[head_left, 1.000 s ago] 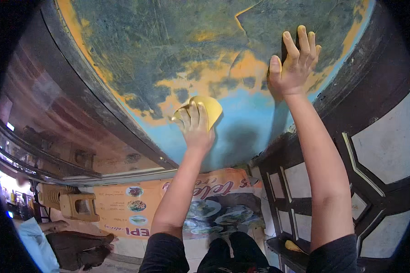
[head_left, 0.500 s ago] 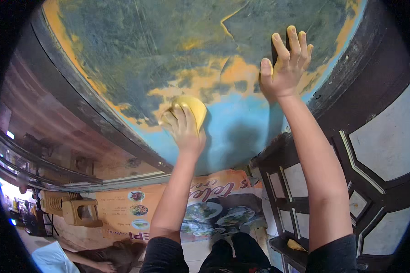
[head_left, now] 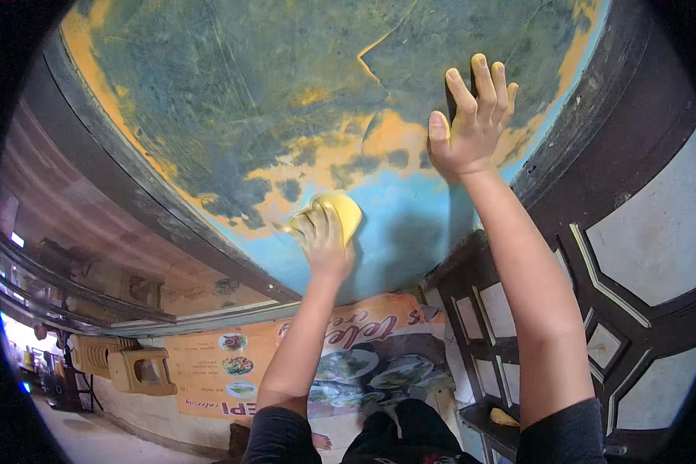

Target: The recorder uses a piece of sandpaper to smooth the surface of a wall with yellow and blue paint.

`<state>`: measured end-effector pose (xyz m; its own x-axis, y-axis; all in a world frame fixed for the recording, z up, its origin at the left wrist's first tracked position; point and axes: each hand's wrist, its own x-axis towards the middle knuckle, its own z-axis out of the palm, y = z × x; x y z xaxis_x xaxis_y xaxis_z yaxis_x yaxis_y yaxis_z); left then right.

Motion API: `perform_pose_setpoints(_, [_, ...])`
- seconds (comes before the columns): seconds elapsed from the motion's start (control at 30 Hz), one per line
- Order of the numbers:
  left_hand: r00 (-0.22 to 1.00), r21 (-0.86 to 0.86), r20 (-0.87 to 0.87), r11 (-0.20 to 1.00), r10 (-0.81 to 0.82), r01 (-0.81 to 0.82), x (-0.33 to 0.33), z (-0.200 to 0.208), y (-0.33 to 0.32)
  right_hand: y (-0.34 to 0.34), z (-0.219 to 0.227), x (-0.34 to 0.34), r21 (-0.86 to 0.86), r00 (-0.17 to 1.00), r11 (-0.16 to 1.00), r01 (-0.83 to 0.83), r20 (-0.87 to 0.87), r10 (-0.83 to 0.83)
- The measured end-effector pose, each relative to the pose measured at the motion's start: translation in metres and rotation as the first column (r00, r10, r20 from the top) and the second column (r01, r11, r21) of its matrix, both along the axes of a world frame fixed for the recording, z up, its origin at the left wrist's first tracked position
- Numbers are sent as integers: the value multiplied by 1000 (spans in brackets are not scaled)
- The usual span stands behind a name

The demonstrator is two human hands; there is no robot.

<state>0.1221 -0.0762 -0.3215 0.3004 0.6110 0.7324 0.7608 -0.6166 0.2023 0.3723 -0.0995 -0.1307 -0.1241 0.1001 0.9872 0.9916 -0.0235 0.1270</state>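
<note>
A painted panel (head_left: 247, 85) fills the upper view, with worn dark grey-green, orange and light-blue patches. Fingers bent over it, my left hand (head_left: 325, 241) presses a piece of yellow sandpaper (head_left: 346, 216) against the panel where orange meets blue. The fingertips are smeared by motion. Farther up and to the right, my right hand (head_left: 475, 127) rests on the panel with its fingers spread, holding nothing. Yellow dust coats its fingertips.
Dark framing (head_left: 564, 147) borders the panel, and a dark door with pale insets (head_left: 649, 255) stands at right. Below lies an orange printed banner (head_left: 278, 363). Tan plastic stools (head_left: 143, 370) stand at lower left. A small yellowish piece (head_left: 504, 417) sits on a dark ledge.
My left hand has slid with the sandpaper slightly down the panel. The right hand keeps its place on the panel while the view shifts. The person at lower left has mostly left the picture.
</note>
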Motion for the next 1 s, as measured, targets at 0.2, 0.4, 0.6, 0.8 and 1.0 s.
perform_pose_setpoints(0.2, [993,-88,-91,994,-74,66,-1,20,-5,-1,-2,2,-12,1000,1000,9,-3,-9])
perform_pose_setpoints(0.4, [993,-4,112,1000,-30,30,8,28,0,-1,1,-1,18,1000,1000,-10,16,10])
perform_pose_setpoints(0.6, [994,-104,-105,994,-31,20,2,3,-8,-1,-2,1,-17,1000,1000,5,-4,-5])
perform_pose_setpoints(0.8, [991,107,131,994,-31,17,8,63,10,0,-2,6,14,1000,1000,-3,29,2])
perform_pose_setpoints(1.0, [994,-71,-111,997,-1,-7,-12,-23,-3,3,-2,-3,5,1000,1000,1,2,-1])
